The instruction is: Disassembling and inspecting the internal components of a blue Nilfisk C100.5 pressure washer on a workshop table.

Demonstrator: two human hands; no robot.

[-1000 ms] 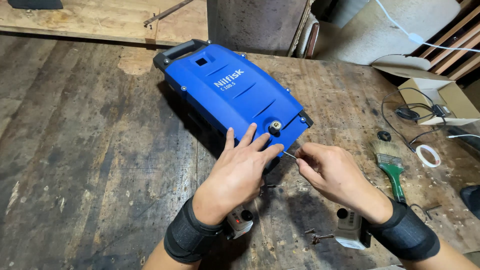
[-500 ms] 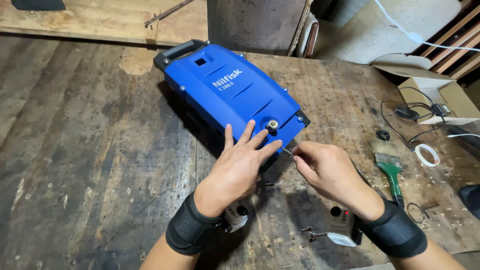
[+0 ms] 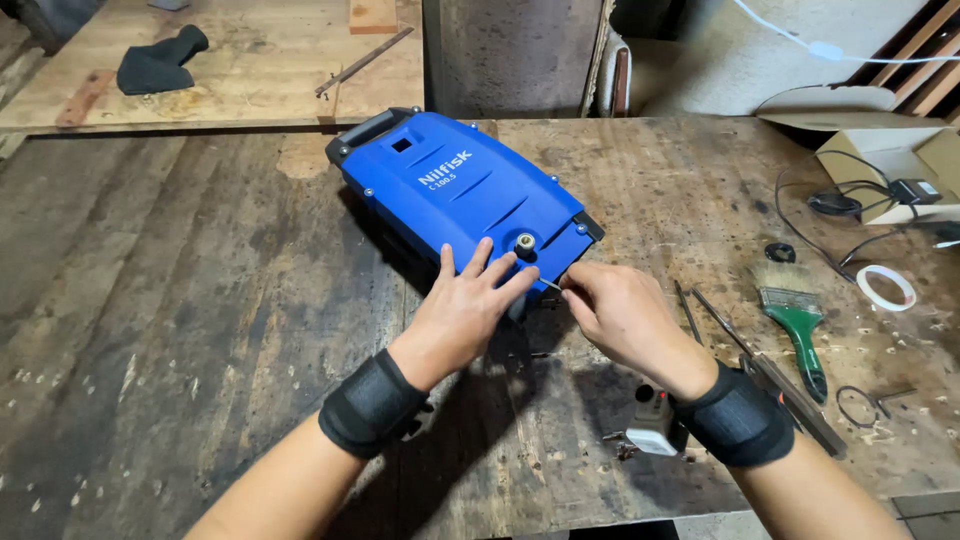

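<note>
blue casing (image 3: 455, 195) mid-worktop (image 3: 200, 300) | left hand (image 3: 468, 305) flat and released on casing's near end by its brass fitting (image 3: 525, 243) | right hand (image 3: 615, 315) pinching thin pin (image 3: 551, 285) at that edge | risk: pin may slip or drop if casing shifts

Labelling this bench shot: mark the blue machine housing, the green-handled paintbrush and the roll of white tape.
blue machine housing (image 3: 455, 190), head view, on its flat top face.
green-handled paintbrush (image 3: 800, 335), head view, on the green handle.
roll of white tape (image 3: 886, 287), head view, on the ring's edge.
</note>
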